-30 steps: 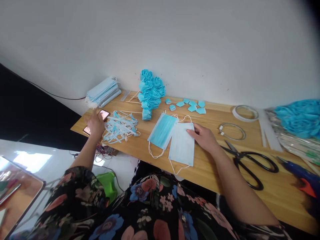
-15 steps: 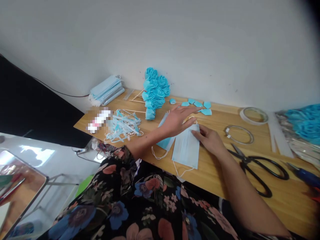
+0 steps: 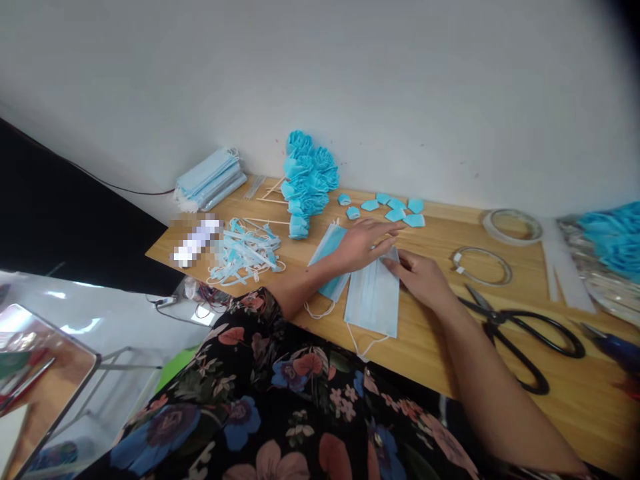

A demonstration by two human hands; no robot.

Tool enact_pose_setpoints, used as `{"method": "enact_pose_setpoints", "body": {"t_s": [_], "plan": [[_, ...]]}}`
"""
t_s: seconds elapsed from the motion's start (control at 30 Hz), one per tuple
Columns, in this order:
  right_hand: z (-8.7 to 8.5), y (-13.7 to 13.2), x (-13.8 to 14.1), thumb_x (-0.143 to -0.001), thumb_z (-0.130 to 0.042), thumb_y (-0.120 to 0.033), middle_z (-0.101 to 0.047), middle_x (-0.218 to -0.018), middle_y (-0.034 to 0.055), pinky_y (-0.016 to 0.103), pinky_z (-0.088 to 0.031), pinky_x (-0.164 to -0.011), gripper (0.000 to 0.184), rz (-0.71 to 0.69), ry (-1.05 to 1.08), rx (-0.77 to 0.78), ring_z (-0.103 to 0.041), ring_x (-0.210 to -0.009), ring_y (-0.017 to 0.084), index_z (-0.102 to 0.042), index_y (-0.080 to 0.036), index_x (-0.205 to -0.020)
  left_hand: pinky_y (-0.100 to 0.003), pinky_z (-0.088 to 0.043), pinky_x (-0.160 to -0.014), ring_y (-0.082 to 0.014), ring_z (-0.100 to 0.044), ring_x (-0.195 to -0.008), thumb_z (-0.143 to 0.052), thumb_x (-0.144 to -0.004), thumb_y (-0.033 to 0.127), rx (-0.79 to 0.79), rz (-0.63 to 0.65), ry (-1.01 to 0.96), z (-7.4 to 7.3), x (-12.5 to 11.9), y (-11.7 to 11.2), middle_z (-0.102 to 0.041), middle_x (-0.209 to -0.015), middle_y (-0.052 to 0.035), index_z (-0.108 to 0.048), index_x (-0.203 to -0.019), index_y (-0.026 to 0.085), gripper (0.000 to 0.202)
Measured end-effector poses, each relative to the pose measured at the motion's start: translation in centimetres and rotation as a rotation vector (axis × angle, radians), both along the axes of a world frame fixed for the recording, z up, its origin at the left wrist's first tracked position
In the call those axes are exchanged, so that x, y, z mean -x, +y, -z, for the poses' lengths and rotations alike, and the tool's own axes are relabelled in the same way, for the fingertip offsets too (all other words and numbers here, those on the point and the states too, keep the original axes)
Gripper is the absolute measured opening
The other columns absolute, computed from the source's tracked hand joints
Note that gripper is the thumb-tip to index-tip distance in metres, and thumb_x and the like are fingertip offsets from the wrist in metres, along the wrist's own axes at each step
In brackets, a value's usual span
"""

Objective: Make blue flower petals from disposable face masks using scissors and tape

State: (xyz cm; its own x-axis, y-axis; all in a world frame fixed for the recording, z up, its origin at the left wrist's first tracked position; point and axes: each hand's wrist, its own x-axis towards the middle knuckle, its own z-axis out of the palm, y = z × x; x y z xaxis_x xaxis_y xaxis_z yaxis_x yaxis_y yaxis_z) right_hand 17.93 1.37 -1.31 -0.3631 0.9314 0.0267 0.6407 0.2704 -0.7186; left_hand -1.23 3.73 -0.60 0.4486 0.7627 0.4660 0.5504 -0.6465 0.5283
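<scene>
A light-blue pleated face mask lies flat on the wooden table in front of me, its lower ear loop spread toward the near edge. To its left, a second, bluer face mask lies at a slant, partly under my left wrist. My left hand stretches over the top ends of both masks with its fingers extended and the palm down. My right hand holds the upper right edge of the light-blue mask, thumb on top and fingers beneath or behind it, where they are partly hidden.
Behind lie several cut blue petal pieces and a bunch of blue flowers on sticks. Mask scraps and a mask stack are left. Right are scissors, wire, tape and pliers.
My left hand has come down and a little nearer over the mask tops, uncovering another petal piece behind it. My right hand stays at the mask's edge. The view has shifted slightly.
</scene>
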Motion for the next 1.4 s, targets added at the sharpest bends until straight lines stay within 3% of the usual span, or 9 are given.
{"method": "enact_pose_setpoints", "body": {"t_s": [0.2, 0.47, 0.67, 1.4], "plan": [[-0.02, 0.04, 0.01, -0.088, -0.049, -0.063, -0.053, -0.053, -0.0009, 0.029, -0.035, -0.054, 0.046, 0.004, 0.005, -0.036, -0.048, -0.051, 0.015, -0.052, -0.023, -0.063, -0.045, -0.046, -0.105, -0.0239, -0.062, -0.121, -0.047, -0.103, 0.031, 0.009, 0.039, 0.043, -0.28, -0.25, -0.23, -0.072, -0.127, -0.0084, -0.061, -0.140, 0.026, 0.039], [-0.40, -0.14, 0.16, -0.086, -0.048, -0.062, -0.052, -0.055, -0.0002, 0.030, -0.034, -0.055, 0.044, 0.006, 0.004, -0.007, -0.048, -0.054, 0.016, -0.052, -0.023, -0.065, -0.044, -0.047, -0.104, -0.0234, -0.063, -0.119, -0.048, -0.103, 0.031, -0.006, 0.041, 0.017, -0.05, -0.28, -0.25, -0.074, -0.124, -0.0094, -0.065, -0.135, 0.023, 0.036], [0.07, -0.02, 0.01, -0.087, -0.048, -0.068, -0.052, -0.053, -0.0006, 0.028, -0.033, -0.052, 0.052, 0.003, 0.008, -0.049, -0.047, -0.051, 0.015, -0.052, -0.022, -0.063, -0.046, -0.046, -0.105, -0.0238, -0.063, -0.118, -0.047, -0.103, 0.030, 0.003, 0.044, 0.052, -0.10, -0.23, -0.39, -0.074, -0.123, -0.0090, -0.062, -0.138, 0.026, 0.038], [-0.20, -0.14, 0.17, -0.085, -0.047, -0.067, -0.045, -0.053, -0.0012, 0.029, -0.030, -0.054, 0.050, 0.026, -0.017, -0.023, -0.042, -0.052, 0.015, -0.046, -0.023, -0.062, -0.042, -0.047, -0.104, -0.0222, -0.065, -0.115, -0.050, -0.102, 0.029, 0.002, 0.054, 0.057, 0.22, -0.18, -0.11, -0.075, -0.119, -0.0085, -0.072, -0.122, 0.021, 0.030]]}}
